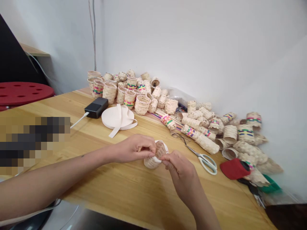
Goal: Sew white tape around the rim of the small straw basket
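A small woven basket (151,163) of pale strips is on the wooden table in front of me, its mouth tilted toward me, with a white band along its rim. My left hand (136,148) pinches the rim from the left, thumb and forefinger closed. My right hand (179,166) pinches the rim's right side with thumb and forefinger. Whether a needle or thread is between the fingertips is too small to see. Beyond my left hand lies a roll of white ribbon (115,118), its loose end trailing over the table. White-handled scissors (207,163) rest to the right.
Many small woven baskets (142,104) are heaped along the wall, some with coloured bands. A black power bank (96,107) with a white cable sits left of the ribbon. Glasses (179,136) lie beside the scissors. A red item (233,168) is at right, a red stool (26,92) far left.
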The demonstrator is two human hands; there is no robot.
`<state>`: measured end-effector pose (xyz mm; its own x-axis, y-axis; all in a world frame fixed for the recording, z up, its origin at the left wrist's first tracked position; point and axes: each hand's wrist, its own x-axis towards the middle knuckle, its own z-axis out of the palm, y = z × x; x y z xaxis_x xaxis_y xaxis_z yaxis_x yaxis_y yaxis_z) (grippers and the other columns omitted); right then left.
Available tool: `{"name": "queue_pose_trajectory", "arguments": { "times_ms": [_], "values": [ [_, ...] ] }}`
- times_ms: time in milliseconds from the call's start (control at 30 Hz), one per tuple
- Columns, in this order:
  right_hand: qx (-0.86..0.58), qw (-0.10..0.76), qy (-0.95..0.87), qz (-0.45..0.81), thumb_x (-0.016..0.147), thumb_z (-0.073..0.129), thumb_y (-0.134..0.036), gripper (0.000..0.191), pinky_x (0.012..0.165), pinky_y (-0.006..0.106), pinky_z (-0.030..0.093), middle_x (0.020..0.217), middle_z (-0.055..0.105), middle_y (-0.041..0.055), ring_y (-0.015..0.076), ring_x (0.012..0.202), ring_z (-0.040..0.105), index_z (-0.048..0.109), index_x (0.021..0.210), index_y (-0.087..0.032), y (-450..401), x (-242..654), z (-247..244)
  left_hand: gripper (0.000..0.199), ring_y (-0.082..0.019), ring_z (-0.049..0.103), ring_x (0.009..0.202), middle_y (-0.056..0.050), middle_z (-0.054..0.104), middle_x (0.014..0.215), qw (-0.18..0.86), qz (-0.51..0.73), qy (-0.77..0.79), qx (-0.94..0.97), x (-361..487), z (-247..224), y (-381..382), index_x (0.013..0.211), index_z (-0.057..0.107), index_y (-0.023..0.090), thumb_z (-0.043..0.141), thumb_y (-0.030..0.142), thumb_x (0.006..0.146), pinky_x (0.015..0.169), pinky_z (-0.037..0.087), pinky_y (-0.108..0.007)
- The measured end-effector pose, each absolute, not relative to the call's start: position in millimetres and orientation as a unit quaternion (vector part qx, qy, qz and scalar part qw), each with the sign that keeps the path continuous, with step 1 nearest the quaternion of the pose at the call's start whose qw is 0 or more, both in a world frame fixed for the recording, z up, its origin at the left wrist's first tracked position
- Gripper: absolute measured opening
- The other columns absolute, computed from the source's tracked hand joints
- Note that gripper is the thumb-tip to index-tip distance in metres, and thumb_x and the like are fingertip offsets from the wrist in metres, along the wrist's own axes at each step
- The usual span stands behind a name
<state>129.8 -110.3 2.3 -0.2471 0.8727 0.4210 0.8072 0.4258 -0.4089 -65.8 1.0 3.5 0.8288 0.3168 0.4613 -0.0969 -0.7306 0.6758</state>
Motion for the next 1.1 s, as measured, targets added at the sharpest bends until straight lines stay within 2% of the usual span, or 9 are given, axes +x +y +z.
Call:
{"name": "queue_pose_trajectory", "arguments": {
  "times_ms": [200,400,567,733,867,1100],
  "values": [
    [-0.533,0.312,-0.784,0.064,0.094,0.047,-0.014,0.017,0.062,0.022,0.042,0.076,0.057,0.0008,0.0140,0.070,0.055,0.062,0.089,-0.021,-110.0,127.1,1.8,0.010,-0.010,0.049,0.063,0.000,0.058,0.071,0.374,0.277,0.140,0.874,-61.7,3.8,-3.1,0.074,0.060,0.013,0.053,0.011,0.081,0.060,0.036,-0.019],
    [-0.524,0.387,-0.759,-0.008,0.094,0.045,-0.014,0.016,0.063,0.024,0.045,0.077,0.059,0.0022,0.0149,0.069,0.057,0.060,0.098,-0.020,-117.1,119.6,-3.6,0.012,-0.009,0.049,0.062,0.001,0.059,0.071,0.392,0.274,0.140,0.867,-63.2,2.7,-1.9,0.074,0.063,0.013,0.052,0.008,0.075,0.058,0.034,-0.018],
    [-0.535,0.319,-0.781,-0.053,0.096,0.039,-0.012,0.023,0.063,0.026,0.044,0.078,0.060,0.0052,0.0168,0.071,0.059,0.061,0.099,-0.019,-119.9,113.3,-11.4,0.011,-0.009,0.049,0.061,0.002,0.057,0.069,0.379,0.283,0.138,0.870,-61.8,-0.2,-1.1,0.072,0.062,0.013,0.052,0.008,0.075,0.057,0.034,-0.017],
    [-0.565,0.252,-0.780,-0.096,0.097,0.037,-0.016,0.025,0.054,0.025,0.038,0.074,0.056,0.0040,0.0167,0.062,0.054,0.061,0.092,-0.019,-116.1,112.6,-7.2,0.011,-0.011,0.057,0.070,-0.002,0.065,0.078,0.368,0.320,0.126,0.864,-60.8,-0.5,-2.2,0.081,0.065,0.013,0.056,0.015,0.084,0.065,0.041,-0.019],
    [-0.577,0.240,-0.776,-0.078,0.097,0.038,-0.015,0.025,0.054,0.025,0.037,0.075,0.054,0.0035,0.0168,0.063,0.053,0.062,0.093,-0.019,-113.8,112.9,-2.3,0.009,-0.013,0.063,0.078,-0.005,0.069,0.085,0.296,0.431,0.078,0.849,-63.3,-0.6,-8.0,0.089,0.067,0.014,0.058,0.015,0.088,0.071,0.047,-0.020],
    [-0.585,0.279,-0.761,-0.041,0.097,0.038,-0.018,0.025,0.063,0.026,0.043,0.077,0.058,0.0051,0.0178,0.071,0.058,0.063,0.093,-0.018,-112.4,111.4,-2.2,0.010,-0.014,0.066,0.081,-0.007,0.070,0.092,0.129,0.485,0.032,0.864,-62.6,-11.0,-21.5,0.095,0.067,0.016,0.058,0.015,0.090,0.072,0.052,-0.021]
  ]
}}
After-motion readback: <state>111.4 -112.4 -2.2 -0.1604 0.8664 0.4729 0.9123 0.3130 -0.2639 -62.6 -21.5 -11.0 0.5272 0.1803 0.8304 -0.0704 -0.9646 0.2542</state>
